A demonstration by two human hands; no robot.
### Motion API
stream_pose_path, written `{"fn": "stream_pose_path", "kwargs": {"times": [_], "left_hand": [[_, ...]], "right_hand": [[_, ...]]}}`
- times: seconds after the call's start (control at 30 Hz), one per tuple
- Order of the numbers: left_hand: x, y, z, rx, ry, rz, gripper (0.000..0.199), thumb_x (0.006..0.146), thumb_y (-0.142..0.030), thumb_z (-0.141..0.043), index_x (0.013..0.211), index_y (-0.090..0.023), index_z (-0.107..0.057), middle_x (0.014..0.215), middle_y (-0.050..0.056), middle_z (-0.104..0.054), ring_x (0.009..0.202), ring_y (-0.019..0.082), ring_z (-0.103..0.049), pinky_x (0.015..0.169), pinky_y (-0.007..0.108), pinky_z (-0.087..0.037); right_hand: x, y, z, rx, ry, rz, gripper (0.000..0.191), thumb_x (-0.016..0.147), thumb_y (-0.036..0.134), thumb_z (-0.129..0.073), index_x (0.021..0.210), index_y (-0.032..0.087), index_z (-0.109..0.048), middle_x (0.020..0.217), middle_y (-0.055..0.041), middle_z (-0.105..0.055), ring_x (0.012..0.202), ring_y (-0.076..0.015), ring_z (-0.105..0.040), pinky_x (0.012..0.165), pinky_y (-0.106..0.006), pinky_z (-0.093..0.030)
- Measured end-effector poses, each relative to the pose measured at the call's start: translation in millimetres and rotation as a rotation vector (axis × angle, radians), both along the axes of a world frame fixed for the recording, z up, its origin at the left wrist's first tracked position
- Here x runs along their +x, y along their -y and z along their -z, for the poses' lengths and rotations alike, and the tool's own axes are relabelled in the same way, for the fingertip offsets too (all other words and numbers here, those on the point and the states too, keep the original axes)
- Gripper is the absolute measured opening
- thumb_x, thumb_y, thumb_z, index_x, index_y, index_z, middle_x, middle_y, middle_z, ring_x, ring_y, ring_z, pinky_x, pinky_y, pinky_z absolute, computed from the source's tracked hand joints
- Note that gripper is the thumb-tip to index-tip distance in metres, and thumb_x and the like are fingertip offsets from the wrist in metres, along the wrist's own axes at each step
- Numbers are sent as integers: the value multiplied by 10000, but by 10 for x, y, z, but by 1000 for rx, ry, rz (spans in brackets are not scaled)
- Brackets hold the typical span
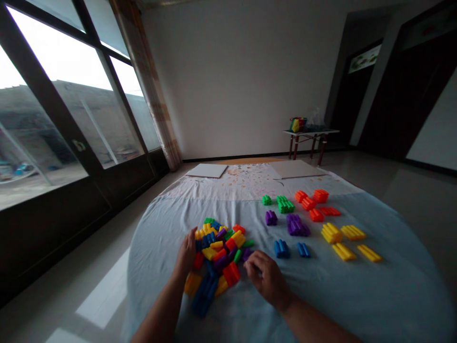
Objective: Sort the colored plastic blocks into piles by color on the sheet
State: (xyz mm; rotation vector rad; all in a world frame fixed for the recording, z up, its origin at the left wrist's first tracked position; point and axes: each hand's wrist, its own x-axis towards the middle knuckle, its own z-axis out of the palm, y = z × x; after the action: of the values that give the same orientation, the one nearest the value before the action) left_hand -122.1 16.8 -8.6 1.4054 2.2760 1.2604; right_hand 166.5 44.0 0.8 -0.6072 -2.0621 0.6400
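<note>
Dim room: plain wall (243, 85) at back, big windows (84, 100) w/ a curtain (152, 85) on the L side, a dark doorway (352, 107) far R, small side table (335, 131) nr the wall w/ a multicoloured bag (298, 125) on it. In front, a rounded table under a pale blue cloth (342, 300); its far part is covered in white patterned cloth (246, 183), w/ a L board (207, 170) and a R board (298, 168) lying flat there. Mixed pile (221, 261) of ridged plastic blocks sits nr centre, btwn the hands: red, yellow, blue, green, purple, some overlapping. A long dk blue block (204, 294) is at its near edge. R of the pile, blocks lie grouped by colour: green blocks (285, 205) farthest w/ orange-red blocks (308, 204) to their R, then purple blocks (297, 225), then blue blocks (282, 248), w/ yellow blocks (331, 233) over to the R. L hand (185, 253) is edge-on at the pile's L side, fingers pointing away; can't tell if it grips a pc. R hand (267, 276) is at the R edge, fingers curled in, narrow, just beside a purple block (247, 254); can't tell if anything's in it.
</note>
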Motion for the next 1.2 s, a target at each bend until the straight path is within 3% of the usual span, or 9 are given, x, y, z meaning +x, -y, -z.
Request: {"fn": "stream_pose_path", "kwargs": {"times": [0.13, 0.27, 0.33, 0.4, 0.53, 0.7, 0.8, 1.03, 1.2], "left_hand": [[-166, 5, -47, 75, 114, -178, 397, 853, -447, -498, 1121, -162, -562, 1134, 95, -598, 995, 201, -579, 871, 440, -483], [-152, 38, -14, 137, 196, -305, 471, 908, -474, -294, 1015, -121, -587, 989, 102, -647, 871, 180, -620, 794, 378, -505], [-96, 58, -7, 160, 204, -327, 524, 896, -462, -207, 982, -122, -595, 968, 117, -660, 844, 189, -631, 768, 349, -509], [-52, 80, -18, 173, 201, -320, 500, 852, -461, -248, 981, -129, -599, 962, 116, -670, 829, 198, -639, 747, 327, -511], [-42, 108, -44, 158, 182, -283, 433, 777, -440, -358, 960, -143, -614, 911, 101, -688, 821, 209, -645, 742, 316, -506], [-99, 94, -33, 112, 143, -253, 465, 749, -454, -354, 961, -141, -625, 895, 109, -696, 838, 219, -647, 737, 319, -509], [-135, 134, -70, 61, 104, -211, 494, 756, -460, -331, 973, -131, -630, 883, 110, -700, 803, 206, -650, 699, 299, -509], [-87, 356, -204, -123, -140, -194, 345, 742, -327, -431, 935, -186, -680, 946, 108, -669, 820, 222, -609, 752, 327, -454], [-31, 385, -216, -206, -204, -260, 330, 748, -324, -444, 917, -191, -695, 965, 124, -648, 829, 240, -606, 704, 323, -453]], "right_hand": [[-16, 165, -213, 169, 76, -75, 159, 870, 154, -468, 959, 198, -593, 914, -51, -629, 899, -179, -550, 874, -352, -427], [-283, 428, -392, 270, 281, -296, 246, 847, 212, -529, 1087, 235, -575, 1106, -33, -624, 1034, -201, -515, 961, -394, -359], [-470, 529, -390, 319, 376, -379, 342, 842, 297, -560, 1179, 244, -536, 1227, -47, -582, 1138, -232, -466, 986, -420, -335], [-632, 582, -342, 355, 456, -403, 448, 821, 384, -597, 1232, 235, -504, 1290, -74, -544, 1210, -268, -411, 1003, -457, -314], [-717, 538, -259, 369, 546, -385, 502, 773, 436, -656, 1206, 213, -534, 1176, -96, -611, 1155, -282, -450, 1012, -495, -293], [-351, 318, -319, 290, 574, -390, 478, 804, 400, -636, 1231, 233, -502, 1213, -68, -593, 1181, -258, -435, 1061, -517, -219], [-55, 199, -363, 211, 552, -374, 429, 833, 358, -607, 1227, 239, -487, 1287, -52, -548, 1231, -228, -405, 1078, -473, -232], [418, 132, -313, 77, 451, -265, 193, 768, 149, -641, 945, 191, -575, 1273, -81, -549, 1222, -214, -441, 1070, -389, -326], [587, 120, -310, 17, 478, -172, 404, 727, 131, -674, 1112, 194, -570, 1263, -97, -536, 1212, -238, -452, 1058, -429, -351]]}}
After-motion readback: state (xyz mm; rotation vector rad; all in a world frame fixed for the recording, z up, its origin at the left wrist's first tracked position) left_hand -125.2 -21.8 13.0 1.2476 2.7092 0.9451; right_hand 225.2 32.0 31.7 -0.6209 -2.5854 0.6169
